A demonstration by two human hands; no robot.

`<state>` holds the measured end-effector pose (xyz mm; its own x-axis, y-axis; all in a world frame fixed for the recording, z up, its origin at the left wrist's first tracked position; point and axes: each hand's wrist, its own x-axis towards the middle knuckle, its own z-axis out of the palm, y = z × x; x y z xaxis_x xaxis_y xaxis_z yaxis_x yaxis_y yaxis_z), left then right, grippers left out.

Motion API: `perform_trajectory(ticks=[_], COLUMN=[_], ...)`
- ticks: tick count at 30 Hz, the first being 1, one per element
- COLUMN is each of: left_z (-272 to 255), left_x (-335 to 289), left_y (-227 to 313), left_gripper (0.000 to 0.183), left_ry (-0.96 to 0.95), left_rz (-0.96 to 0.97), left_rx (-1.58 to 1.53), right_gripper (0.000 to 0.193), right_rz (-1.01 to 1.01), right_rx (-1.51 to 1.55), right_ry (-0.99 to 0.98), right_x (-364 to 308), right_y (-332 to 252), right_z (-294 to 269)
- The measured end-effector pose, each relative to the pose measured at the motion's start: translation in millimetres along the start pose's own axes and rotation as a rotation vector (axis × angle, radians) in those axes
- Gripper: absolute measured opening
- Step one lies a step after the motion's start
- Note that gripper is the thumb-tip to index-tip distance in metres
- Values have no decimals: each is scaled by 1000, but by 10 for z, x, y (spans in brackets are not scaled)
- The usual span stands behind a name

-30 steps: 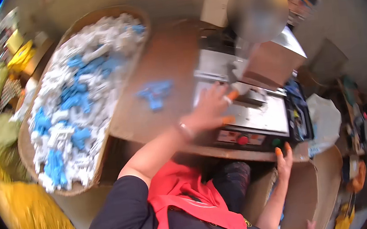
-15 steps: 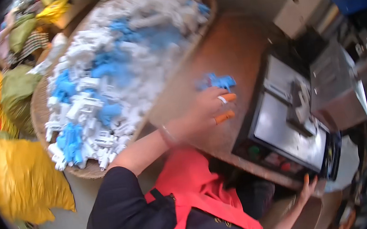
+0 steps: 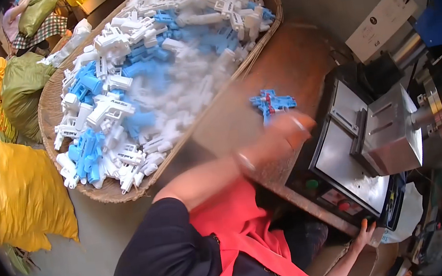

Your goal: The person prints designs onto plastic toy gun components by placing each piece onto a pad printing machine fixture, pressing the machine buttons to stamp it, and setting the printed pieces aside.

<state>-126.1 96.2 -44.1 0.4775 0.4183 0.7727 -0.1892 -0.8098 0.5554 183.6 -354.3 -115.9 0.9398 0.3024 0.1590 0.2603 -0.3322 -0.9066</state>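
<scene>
My left hand (image 3: 289, 134) is smeared by motion over the brown table, between a blue toy pistol and a tabletop machine. Whether it holds anything does not show. The blue toy pistol (image 3: 275, 104) has red bits and lies on the table just beyond that hand. At the machine's front right corner is my right hand (image 3: 363, 234), fingers extended with orange covers on the tips, with nothing seen in it. The machine (image 3: 338, 145) has a flat metal plate, a green and a red button, and a boxy metal housing (image 3: 389, 136) over the plate.
A long wicker basket (image 3: 171, 163) heaped with white and blue toy pistols stands on the left. Yellow sacks (image 3: 20, 190) and a green sack (image 3: 25, 90) sit beyond it. A white board (image 3: 381, 21) leans at the back right. Another person (image 3: 16, 19) is at the far left.
My left hand has moved right, away from the blue toy pistol, toward the machine. The metal housing has shifted left over the plate, where a pale piece showed before. My right hand stays by the corner.
</scene>
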Motion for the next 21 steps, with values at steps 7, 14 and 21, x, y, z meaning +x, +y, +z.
perform_trajectory(ticks=[7, 14, 21], left_z=[-1724, -1617, -261], left_x=[-244, -345, 699], left_y=[-1271, -1413, 217], left_gripper=[45, 51, 34], left_ry=[-304, -158, 20], left_rz=[-1021, -965, -170], left_rx=[830, 911, 415], right_gripper=[74, 64, 34], right_rz=[-3, -49, -367], right_rx=[56, -10, -147], right_ry=[-7, 21, 27], right_x=[111, -1, 60], right_y=[85, 155, -1248], right_z=[81, -6, 358])
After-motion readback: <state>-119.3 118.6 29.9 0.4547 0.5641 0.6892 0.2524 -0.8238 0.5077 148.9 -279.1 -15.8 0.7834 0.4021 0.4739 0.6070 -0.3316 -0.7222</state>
